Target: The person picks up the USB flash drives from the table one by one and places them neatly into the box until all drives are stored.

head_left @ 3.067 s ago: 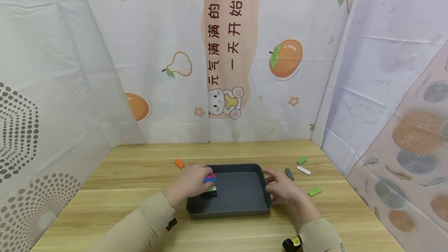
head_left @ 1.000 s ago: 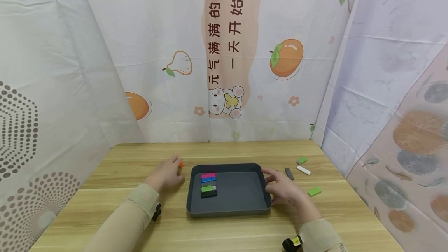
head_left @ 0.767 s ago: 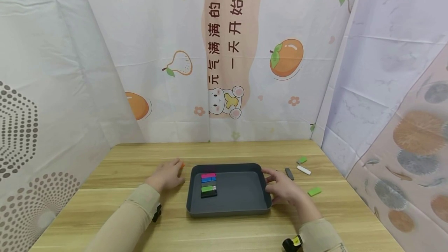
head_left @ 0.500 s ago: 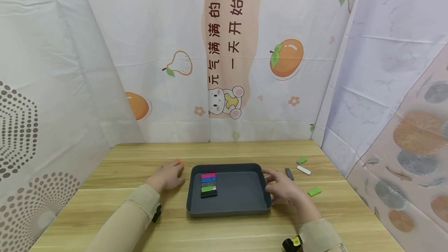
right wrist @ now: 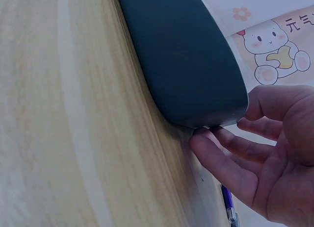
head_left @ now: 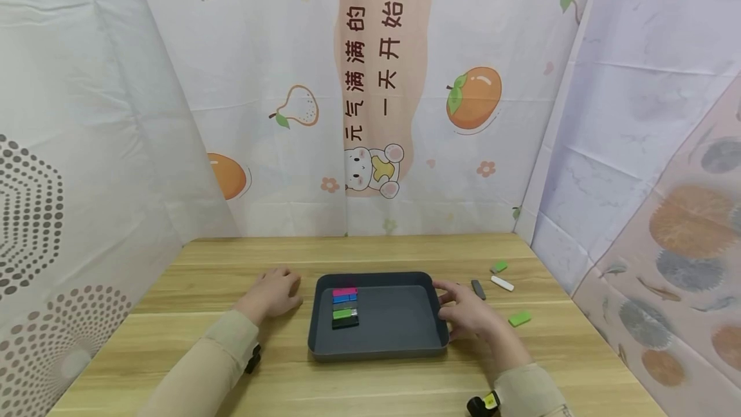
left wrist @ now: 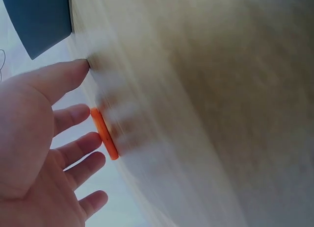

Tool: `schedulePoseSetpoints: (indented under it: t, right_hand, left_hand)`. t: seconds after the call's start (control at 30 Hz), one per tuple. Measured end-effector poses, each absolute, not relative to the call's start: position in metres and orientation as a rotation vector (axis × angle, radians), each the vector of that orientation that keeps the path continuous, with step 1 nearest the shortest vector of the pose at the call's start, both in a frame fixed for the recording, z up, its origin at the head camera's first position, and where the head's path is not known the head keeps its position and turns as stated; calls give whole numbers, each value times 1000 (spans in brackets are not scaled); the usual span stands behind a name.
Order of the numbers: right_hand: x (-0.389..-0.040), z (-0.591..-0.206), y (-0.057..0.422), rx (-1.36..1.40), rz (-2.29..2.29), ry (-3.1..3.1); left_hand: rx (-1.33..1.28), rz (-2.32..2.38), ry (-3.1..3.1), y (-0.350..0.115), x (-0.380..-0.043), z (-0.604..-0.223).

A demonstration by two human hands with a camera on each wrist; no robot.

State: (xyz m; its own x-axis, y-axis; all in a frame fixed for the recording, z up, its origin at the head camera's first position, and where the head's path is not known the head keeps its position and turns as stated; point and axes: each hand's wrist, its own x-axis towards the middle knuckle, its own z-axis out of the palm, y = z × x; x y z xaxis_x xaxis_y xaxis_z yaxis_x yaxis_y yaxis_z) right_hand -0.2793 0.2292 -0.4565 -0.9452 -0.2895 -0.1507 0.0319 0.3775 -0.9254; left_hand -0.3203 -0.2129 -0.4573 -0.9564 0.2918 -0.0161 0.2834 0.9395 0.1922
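My left hand [head_left: 272,291] reaches over the table to the left of the tray, fingers only slightly bent. In the left wrist view its fingertips touch an orange USB stick [left wrist: 104,134] lying on the wood; in the head view the hand hides that stick. The dark grey tray [head_left: 399,320] stands in the middle. My right hand [head_left: 469,307] holds its right end, with fingertips over the rim and others against the outer wall. At the tray's left, a pink stick [head_left: 345,291], a blue one [head_left: 345,298], a grey one, a green one [head_left: 343,314] and a black one [head_left: 345,323] lie in a column.
Right of the tray lie a grey stick [head_left: 478,289], a white one [head_left: 502,282] and two green ones, one farther back [head_left: 499,267] and one nearer [head_left: 520,318]. A purple item with a metal end [right wrist: 228,202] shows beside the right hand. Printed curtains surround the table.
My left hand has left the sticks inside the tray and moved left to the orange stick, which it now covers in the head view. The right hand has stayed at the tray.
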Motion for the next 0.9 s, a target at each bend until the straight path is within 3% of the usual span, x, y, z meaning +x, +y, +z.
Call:
schedulePoseSetpoints:
  t: [0.57, 0.9]
  right_hand:
    - [-277, -457, 229, -254, -1598, 2360]
    - [-278, -456, 229, -241, -1591, 2352]
  left_hand:
    - [619, 191, 3157, -216, -317, -460]
    - [517, 231, 3140, -219, -312, -452]
